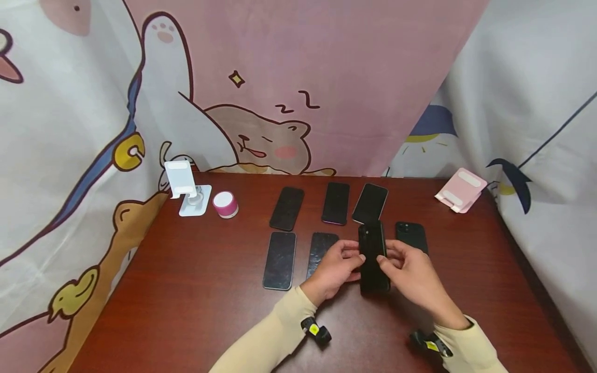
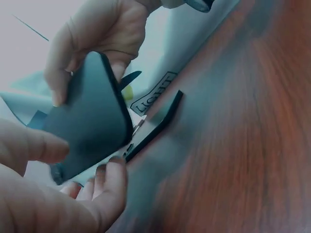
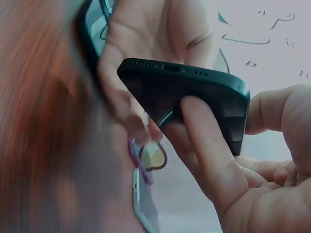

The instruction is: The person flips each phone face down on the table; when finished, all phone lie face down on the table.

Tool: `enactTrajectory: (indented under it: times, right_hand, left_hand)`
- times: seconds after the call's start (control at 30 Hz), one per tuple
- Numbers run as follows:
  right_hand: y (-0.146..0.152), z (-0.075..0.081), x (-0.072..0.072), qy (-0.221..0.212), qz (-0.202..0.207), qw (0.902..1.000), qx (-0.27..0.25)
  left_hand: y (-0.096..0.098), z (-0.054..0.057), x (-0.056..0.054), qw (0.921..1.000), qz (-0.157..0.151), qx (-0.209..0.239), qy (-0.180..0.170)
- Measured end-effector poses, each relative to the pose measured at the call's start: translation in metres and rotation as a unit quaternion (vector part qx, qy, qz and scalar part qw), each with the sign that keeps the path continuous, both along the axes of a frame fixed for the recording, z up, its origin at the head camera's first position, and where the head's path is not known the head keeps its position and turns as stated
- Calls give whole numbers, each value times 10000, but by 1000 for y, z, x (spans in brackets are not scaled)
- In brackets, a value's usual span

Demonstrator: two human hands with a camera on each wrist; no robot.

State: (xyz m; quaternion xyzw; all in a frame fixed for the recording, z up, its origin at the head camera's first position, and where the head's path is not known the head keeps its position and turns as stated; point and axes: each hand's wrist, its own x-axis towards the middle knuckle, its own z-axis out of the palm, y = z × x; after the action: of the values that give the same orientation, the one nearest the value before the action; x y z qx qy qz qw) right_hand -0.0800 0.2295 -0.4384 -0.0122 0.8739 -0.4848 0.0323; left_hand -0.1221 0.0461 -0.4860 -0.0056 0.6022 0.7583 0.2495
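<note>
A black smartphone (image 1: 372,267) is held between both hands above the table, its back and camera corner facing up in the head view. The left hand (image 1: 339,267) grips its left edge, thumb on the back. On the opposite edge, the right hand (image 1: 412,272) pinches it with thumb on top and fingers underneath. The right wrist view shows the phone's bottom edge with its charging port (image 3: 171,68), and a right finger (image 3: 204,126) against the dark screen side. Partly hidden behind the left hand lies another phone (image 1: 322,248); a dark phone (image 1: 412,235) lies back-up beyond the right hand.
Several more phones lie on the brown table, including a black one (image 1: 286,209) and a silver-edged one (image 1: 279,260). A white phone stand (image 1: 181,178) and a pink-sided cylinder (image 1: 226,205) are at back left; a pink stand (image 1: 462,190) is at back right. Printed curtains surround the table.
</note>
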Motion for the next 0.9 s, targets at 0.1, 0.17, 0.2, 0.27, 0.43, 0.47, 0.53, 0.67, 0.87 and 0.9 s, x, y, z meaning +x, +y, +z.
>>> enactTrajectory:
  times: [0.1,0.17,0.2,0.27,0.43,0.47,0.53,0.67,0.87,0.9]
  right_hand:
    - [-3,4,2,140,47,9999,72]
    - [-4,6,3,192,32,9998,53]
    - [-4,7,3,216,11,9998,53]
    - [-4,7,3,242,-9,9997,41]
    - [0,4,1,266,-66,9996,76]
    - [2,3,0,262,-94,9996,91]
    - [4,0,-2,191,-166,9996,79]
    - [10,-4,-6,39,-284,9995,111]
    - [18,-15,-11,-109,-276,9988,384]
    - [18,-18,-11,-165,-260,9986,433]
  left_hand:
    - [0,-2,0,9993,-204,136,-281]
    - [-1,-3,-1,9990,-228,217,-326]
    - [-1,-2,-1,9990,-218,219,-312]
    - [-1,-1,-2,9992,-207,202,-277]
    - [-1,1,-3,9997,-166,90,-184]
    - [-2,0,-3,9997,-139,78,-176]
    - [-3,-1,-5,9998,-95,56,-143]
    - [-6,-2,-7,10000,-73,-14,-42]
    - [-10,4,-7,9995,-93,-265,142]
    - [-10,5,-6,9992,-107,-326,181]
